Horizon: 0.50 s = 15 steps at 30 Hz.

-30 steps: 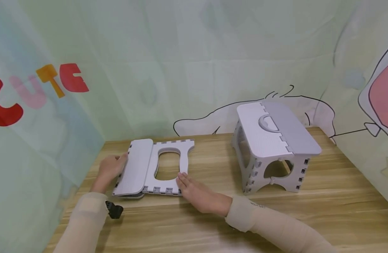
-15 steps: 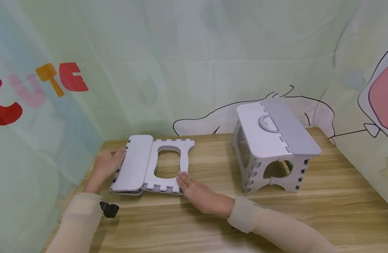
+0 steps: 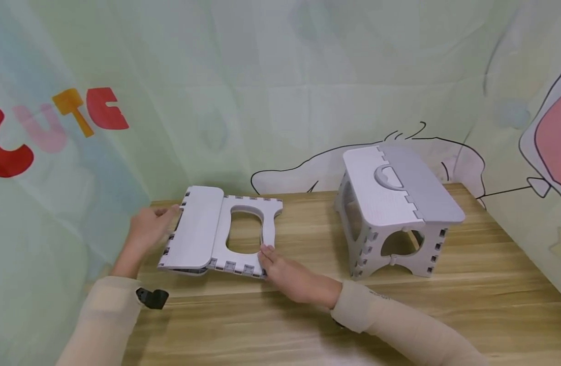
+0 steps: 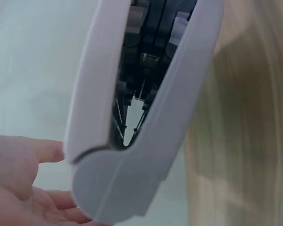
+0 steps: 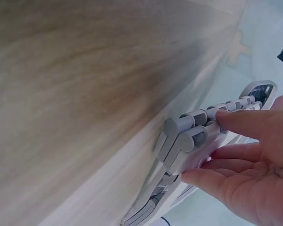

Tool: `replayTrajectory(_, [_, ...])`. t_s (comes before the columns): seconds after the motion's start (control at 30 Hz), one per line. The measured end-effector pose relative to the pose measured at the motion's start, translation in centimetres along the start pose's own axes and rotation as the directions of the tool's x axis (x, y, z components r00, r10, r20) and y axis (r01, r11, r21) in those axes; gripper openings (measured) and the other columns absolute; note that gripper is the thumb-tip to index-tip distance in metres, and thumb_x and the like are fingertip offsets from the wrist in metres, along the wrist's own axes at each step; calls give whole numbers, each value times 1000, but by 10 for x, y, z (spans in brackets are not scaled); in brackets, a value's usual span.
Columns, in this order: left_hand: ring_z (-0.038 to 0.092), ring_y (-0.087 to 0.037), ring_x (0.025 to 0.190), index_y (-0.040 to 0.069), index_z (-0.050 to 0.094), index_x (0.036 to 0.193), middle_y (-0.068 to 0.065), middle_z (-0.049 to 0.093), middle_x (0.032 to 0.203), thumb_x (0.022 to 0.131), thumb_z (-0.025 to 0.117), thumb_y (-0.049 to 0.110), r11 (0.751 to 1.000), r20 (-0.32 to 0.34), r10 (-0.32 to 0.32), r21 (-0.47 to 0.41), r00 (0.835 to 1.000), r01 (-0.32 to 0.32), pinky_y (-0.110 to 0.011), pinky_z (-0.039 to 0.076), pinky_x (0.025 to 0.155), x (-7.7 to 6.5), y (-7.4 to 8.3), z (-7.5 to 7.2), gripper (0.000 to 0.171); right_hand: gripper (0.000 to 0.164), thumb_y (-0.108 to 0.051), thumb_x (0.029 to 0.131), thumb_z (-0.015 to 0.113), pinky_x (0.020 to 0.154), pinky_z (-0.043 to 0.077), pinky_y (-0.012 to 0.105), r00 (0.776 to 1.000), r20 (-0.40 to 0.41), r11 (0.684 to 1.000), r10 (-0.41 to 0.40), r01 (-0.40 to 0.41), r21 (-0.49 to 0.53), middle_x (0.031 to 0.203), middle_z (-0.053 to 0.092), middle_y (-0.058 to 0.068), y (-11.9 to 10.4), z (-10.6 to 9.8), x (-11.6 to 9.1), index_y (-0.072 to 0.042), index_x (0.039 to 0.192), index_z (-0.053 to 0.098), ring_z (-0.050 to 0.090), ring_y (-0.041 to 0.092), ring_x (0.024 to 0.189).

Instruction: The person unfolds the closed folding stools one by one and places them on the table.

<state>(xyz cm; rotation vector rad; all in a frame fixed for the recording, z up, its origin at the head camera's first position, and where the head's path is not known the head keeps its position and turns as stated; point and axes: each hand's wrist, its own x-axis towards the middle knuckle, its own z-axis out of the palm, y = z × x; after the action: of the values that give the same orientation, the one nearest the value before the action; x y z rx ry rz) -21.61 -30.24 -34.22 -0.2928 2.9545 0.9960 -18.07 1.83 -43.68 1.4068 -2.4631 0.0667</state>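
Note:
A light grey folding stool [image 3: 197, 223], folded nearly flat, is held between both hands over the left part of the table. Its two top panels lie folded along the left side, slightly apart in the left wrist view, with dark hinge parts between them. An oval hole shows in the leg panel [image 3: 268, 231]. The left hand [image 3: 149, 227] holds the stool's left edge, thumb on one side and fingers reaching round the rounded end. Thumb and fingers of the right hand [image 3: 293, 276] pinch the hinged near-right corner [image 5: 188, 141].
Another grey folding stool [image 3: 385, 201] stands unfolded at the right, a carry handle [image 3: 389, 178] in its top. The wood-grain table [image 3: 244, 325] ends at a printed curtain [image 3: 280, 101] behind and on both sides. A black device [image 3: 152, 299] sits at the left wrist.
The folded stool has risen, mostly at its left side, and tilted a little. The left hand has moved up and left with it; the right hand keeps its hold, shifting slightly. The unfolded stool stays put.

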Motion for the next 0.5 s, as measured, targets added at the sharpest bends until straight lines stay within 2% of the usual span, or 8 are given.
replayTrajectory(0.23, [42, -55, 127, -16, 45, 139, -39, 44, 139, 104, 35, 54, 999, -35, 38, -11, 999, -39, -64, 42, 99, -6, 14, -6, 78, 47, -12, 96, 69, 103, 46, 35, 997, 34, 985, 71, -75, 152, 135, 53, 33, 1, -10, 2, 15, 130, 54, 55, 36, 126])
replayTrajectory(0.5, [43, -54, 127, -15, 47, 138, -38, 45, 139, 104, 37, 52, 997, -60, 70, -18, 996, -71, -63, 42, 100, -10, 23, -10, 75, 45, -9, 94, 70, 104, 45, 34, 993, 45, 954, 105, -113, 277, 137, 50, 33, 3, -12, 1, 14, 129, 53, 53, 37, 127])
